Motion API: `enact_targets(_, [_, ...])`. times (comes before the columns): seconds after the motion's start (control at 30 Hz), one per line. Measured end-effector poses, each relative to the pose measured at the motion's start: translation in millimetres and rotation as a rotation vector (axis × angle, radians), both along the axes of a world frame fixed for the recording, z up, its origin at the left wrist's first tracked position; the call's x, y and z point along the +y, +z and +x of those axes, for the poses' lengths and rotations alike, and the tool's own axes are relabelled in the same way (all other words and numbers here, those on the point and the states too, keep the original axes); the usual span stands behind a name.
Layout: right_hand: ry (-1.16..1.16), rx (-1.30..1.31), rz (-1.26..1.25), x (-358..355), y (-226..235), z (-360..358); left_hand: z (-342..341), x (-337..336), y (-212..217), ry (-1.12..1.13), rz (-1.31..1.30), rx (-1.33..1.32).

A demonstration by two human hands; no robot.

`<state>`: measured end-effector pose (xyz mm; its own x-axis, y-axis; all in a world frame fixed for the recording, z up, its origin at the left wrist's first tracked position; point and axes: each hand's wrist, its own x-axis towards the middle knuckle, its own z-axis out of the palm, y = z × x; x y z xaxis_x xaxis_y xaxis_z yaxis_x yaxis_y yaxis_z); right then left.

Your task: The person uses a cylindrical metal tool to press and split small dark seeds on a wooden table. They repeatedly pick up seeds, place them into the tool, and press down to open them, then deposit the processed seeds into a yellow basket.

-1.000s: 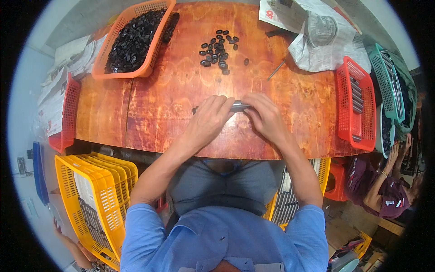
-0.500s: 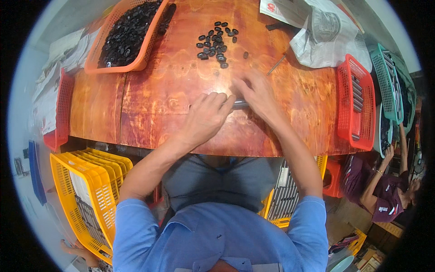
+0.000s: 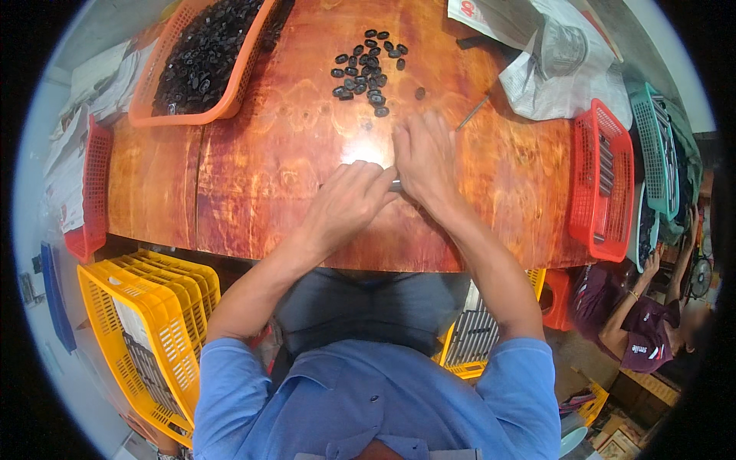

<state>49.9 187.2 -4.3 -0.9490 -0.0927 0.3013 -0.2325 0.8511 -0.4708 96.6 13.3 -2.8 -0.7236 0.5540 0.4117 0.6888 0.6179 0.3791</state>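
Note:
Over the front part of the wooden table, my left hand (image 3: 354, 195) is closed around a short dark metal tube (image 3: 395, 185), most of it hidden by the fingers. My right hand (image 3: 426, 159) rests against the tube's right end, its fingers stretched forward; its palm side is hidden. Beyond my hands lies a loose cluster of small black oval plugs (image 3: 374, 80). One single plug (image 3: 420, 93) sits apart, near my right fingertips. A thin metal rod (image 3: 473, 113) lies just to the right of it.
An orange basket (image 3: 230, 107) full of black plugs stands far left. Crumpled white sheeting (image 3: 537, 84) covers the far right. A red basket (image 3: 602, 230) holds tubes, beside a green basket (image 3: 652, 153). Yellow crates (image 3: 180, 337) stand below the table's edge. A co-worker's arm (image 3: 625, 310) shows at right.
My right hand has come leftward against the tube's end, its fingers now straighter and pointing forward. Less of the tube shows between my hands. The view has shifted slightly.

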Motion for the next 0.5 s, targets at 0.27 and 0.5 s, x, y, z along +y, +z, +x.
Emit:
enact_targets(0.27, [0.004,0.011,-0.052,-3,4,3,0,-1,-4,0.0,0.011,-0.017])
enact_targets(0.5, [-0.04,0.002,-0.057,-4,-3,7,6,-2,-10,0.011,-0.076,-0.008])
